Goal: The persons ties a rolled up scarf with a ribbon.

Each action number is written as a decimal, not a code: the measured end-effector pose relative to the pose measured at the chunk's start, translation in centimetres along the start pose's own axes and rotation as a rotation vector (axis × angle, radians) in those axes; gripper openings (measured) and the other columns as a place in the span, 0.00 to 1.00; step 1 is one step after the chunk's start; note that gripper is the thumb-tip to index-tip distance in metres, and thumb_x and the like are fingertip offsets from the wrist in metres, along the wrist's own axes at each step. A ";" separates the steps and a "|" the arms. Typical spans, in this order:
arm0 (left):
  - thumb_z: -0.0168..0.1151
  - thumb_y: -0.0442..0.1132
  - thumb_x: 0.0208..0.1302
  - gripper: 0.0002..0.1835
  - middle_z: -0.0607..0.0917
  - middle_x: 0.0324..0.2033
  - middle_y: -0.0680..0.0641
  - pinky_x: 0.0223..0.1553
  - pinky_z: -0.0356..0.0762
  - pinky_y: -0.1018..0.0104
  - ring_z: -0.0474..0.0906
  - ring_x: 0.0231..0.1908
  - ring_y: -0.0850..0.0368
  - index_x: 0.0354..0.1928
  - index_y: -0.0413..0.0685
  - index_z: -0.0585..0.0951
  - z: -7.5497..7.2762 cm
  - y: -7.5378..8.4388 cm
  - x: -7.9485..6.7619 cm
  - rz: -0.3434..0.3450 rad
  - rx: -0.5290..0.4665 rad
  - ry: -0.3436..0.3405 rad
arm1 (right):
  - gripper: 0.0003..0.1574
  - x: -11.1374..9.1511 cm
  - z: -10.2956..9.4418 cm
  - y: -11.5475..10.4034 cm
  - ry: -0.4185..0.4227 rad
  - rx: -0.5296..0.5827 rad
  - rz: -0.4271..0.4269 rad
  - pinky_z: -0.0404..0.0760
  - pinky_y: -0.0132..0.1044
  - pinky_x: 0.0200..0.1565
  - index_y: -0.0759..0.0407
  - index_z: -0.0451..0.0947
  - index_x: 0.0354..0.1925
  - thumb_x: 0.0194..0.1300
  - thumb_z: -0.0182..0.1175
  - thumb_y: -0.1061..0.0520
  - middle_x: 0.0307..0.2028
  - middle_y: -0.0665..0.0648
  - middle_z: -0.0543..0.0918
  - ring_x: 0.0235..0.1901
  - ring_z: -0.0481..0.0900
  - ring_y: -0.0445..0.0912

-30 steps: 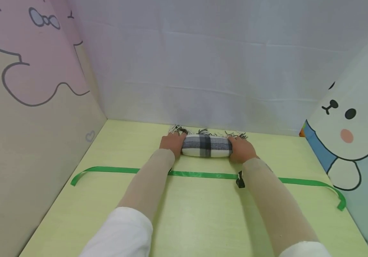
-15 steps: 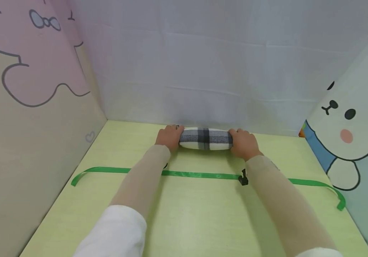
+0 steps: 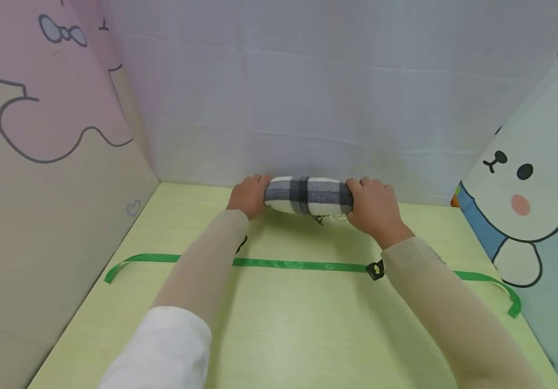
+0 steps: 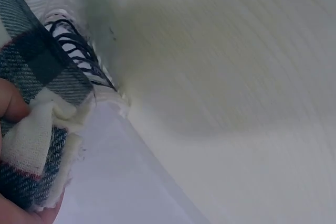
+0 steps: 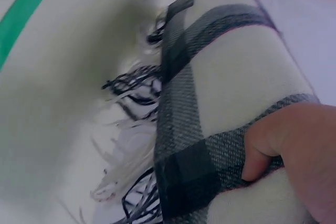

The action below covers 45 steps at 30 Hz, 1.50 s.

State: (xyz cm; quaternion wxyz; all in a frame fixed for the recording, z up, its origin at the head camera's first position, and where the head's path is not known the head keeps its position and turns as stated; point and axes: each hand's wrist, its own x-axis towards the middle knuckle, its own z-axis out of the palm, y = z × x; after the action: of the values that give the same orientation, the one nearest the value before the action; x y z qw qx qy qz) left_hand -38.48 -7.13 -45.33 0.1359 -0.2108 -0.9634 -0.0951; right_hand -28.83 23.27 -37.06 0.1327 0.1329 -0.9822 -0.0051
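A rolled plaid scarf [image 3: 308,195] in grey, black and cream is held crosswise near the back of the table. My left hand [image 3: 250,197] grips its left end, and my right hand [image 3: 375,208] grips the right end. The left wrist view shows the rolled layers of the scarf [image 4: 37,72] end-on, pinched by the fingers. In the right wrist view the right thumb [image 5: 262,142] presses into the scarf [image 5: 236,72], and dark and white fringe [image 5: 134,90] hangs along one side. The scarf appears lifted a little off the table; the undersides of the hands are hidden.
A green strap [image 3: 298,265] runs across the pale yellow table [image 3: 289,324], its ends curling near both sides. A white cloth wall [image 3: 279,97] stands close behind the scarf. Printed panels [image 3: 60,216] flank the table left and right.
The scarf has risen off the table and turned, its fringe passing from the back edge to underneath. Both hands moved up with it, still gripping the ends.
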 end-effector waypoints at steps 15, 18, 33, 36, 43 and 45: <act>0.65 0.36 0.53 0.35 0.76 0.50 0.47 0.46 0.74 0.51 0.71 0.51 0.47 0.65 0.56 0.66 -0.4 -0.3 0.9 -0.030 -0.129 0.057 | 0.35 -3.0 -5.5 -4.9 0.411 -0.007 -0.275 0.71 0.58 0.39 0.59 0.73 0.51 0.40 0.69 0.60 0.40 0.63 0.76 0.39 0.71 0.60; 0.66 0.34 0.52 0.37 0.75 0.54 0.48 0.51 0.72 0.51 0.70 0.54 0.47 0.66 0.57 0.66 -0.7 0.1 1.1 -0.036 -0.152 0.053 | 0.33 -3.6 -6.2 -5.9 0.477 -0.014 -0.335 0.69 0.57 0.42 0.59 0.73 0.49 0.40 0.69 0.61 0.40 0.64 0.76 0.40 0.71 0.61; 0.56 0.44 0.67 0.21 0.74 0.56 0.58 0.57 0.66 0.55 0.67 0.59 0.55 0.60 0.69 0.71 -1.3 1.3 2.0 -0.043 -0.333 -0.032 | 0.29 -5.8 -7.0 -9.0 0.493 0.032 -0.507 0.78 0.51 0.36 0.62 0.74 0.47 0.43 0.68 0.59 0.35 0.63 0.74 0.35 0.72 0.59; 0.58 0.42 0.66 0.21 0.74 0.55 0.59 0.58 0.65 0.57 0.67 0.59 0.56 0.59 0.69 0.72 -1.3 1.5 2.1 -0.032 -0.333 -0.013 | 0.30 -6.2 -6.7 -9.2 0.496 0.043 -0.516 0.79 0.50 0.36 0.63 0.74 0.46 0.41 0.69 0.59 0.34 0.64 0.73 0.36 0.72 0.59; 0.56 0.41 0.67 0.17 0.76 0.50 0.64 0.56 0.66 0.62 0.68 0.55 0.61 0.53 0.74 0.75 -1.6 2.1 2.4 -0.007 -0.386 0.000 | 0.27 -7.3 -6.0 -10.2 0.531 0.067 -0.553 0.79 0.50 0.33 0.65 0.74 0.44 0.42 0.67 0.62 0.38 0.65 0.72 0.33 0.74 0.60; 0.55 0.43 0.68 0.14 0.77 0.47 0.65 0.52 0.68 0.62 0.70 0.52 0.62 0.49 0.75 0.76 -1.7 2.4 2.6 -0.001 -0.417 -0.002 | 0.25 -7.6 -5.9 -10.7 0.554 0.070 -0.573 0.80 0.50 0.34 0.66 0.74 0.44 0.43 0.65 0.63 0.38 0.65 0.73 0.33 0.74 0.59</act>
State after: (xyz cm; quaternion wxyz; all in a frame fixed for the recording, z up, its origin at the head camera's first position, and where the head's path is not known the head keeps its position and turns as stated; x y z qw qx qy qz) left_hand -39.33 -4.44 -42.62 0.0884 -0.2338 -0.9230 -0.2925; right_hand -17.41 15.06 -33.87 0.3812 0.4024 -0.8319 0.0273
